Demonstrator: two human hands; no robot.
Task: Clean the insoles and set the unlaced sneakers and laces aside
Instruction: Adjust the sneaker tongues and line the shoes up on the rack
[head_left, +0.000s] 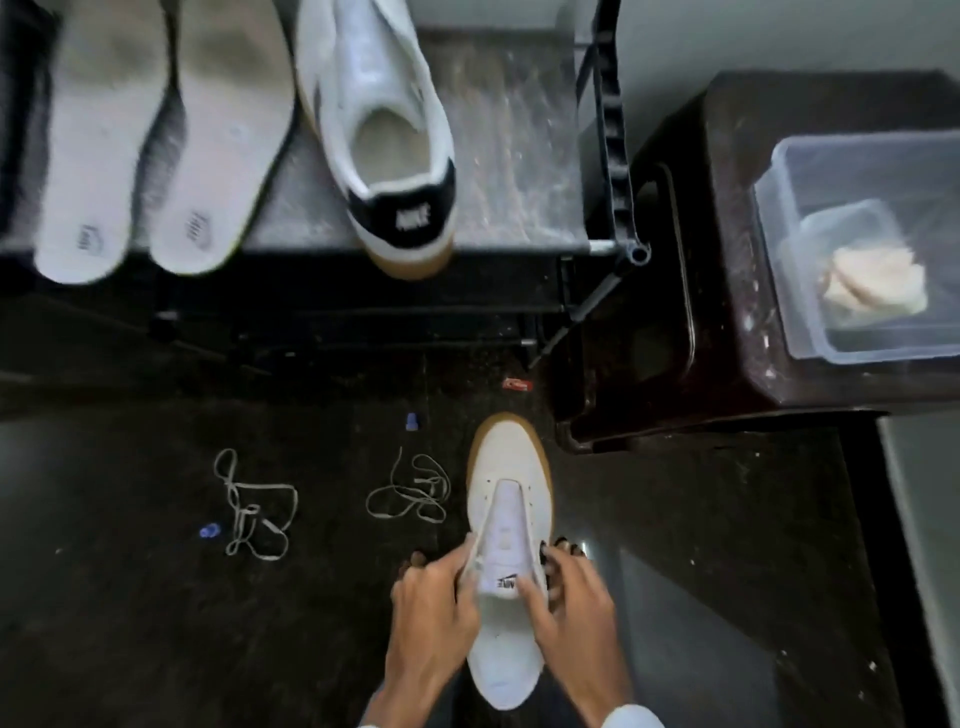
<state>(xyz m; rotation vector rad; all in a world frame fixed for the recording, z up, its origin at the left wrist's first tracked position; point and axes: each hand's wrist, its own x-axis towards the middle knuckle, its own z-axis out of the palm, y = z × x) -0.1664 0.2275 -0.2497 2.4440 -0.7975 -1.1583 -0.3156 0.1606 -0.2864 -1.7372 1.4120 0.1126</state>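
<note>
A dark speckled floor (156, 623) is seen across the lower part of the view. On it, two small blue caps are found, one (412, 420) near the middle and another (210, 530) further left, and a small red wrapper (517, 385) lies beyond them. A grey speckled bench top (509, 156) is set on a black frame (363, 312) at the upper left. To the right, a dark brown plastic stool (727, 260) is placed, and a clear plastic container (862, 244) rests upon it. A pale crumpled cloth (872, 283) is held inside the container. A light wall (779, 31) is seen behind.
</note>
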